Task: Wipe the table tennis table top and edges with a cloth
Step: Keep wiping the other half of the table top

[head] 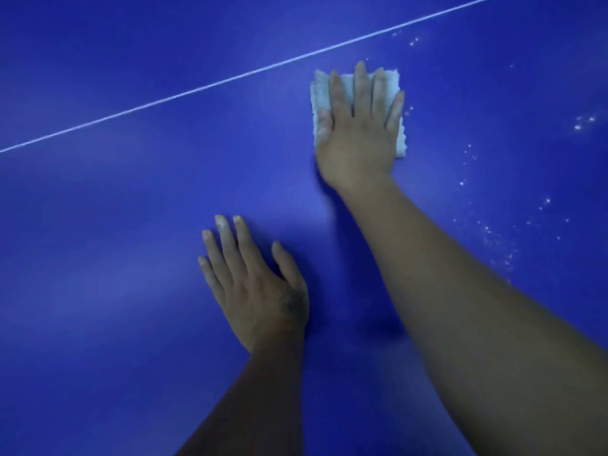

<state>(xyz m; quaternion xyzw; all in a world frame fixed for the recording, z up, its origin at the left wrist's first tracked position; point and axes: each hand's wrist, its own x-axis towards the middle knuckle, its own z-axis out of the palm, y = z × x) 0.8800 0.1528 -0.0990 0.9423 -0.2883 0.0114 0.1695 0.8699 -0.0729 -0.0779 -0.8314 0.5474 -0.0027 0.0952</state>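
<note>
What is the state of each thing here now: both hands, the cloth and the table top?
right hand: flat, fingers straight and spread, pressing on the cloth.
left hand: flat on the table top, fingers straight, holding nothing.
cloth: white, lying flat on the table under the right hand.
table top: blue, with white specks to the right of the cloth.

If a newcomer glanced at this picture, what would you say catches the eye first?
A deep blue table tennis table top fills the view, crossed by a thin white line at upper left. Right of centre, the right hand presses flat on a folded white cloth, with white specks scattered to its right; the left hand rests flat lower down.
</note>
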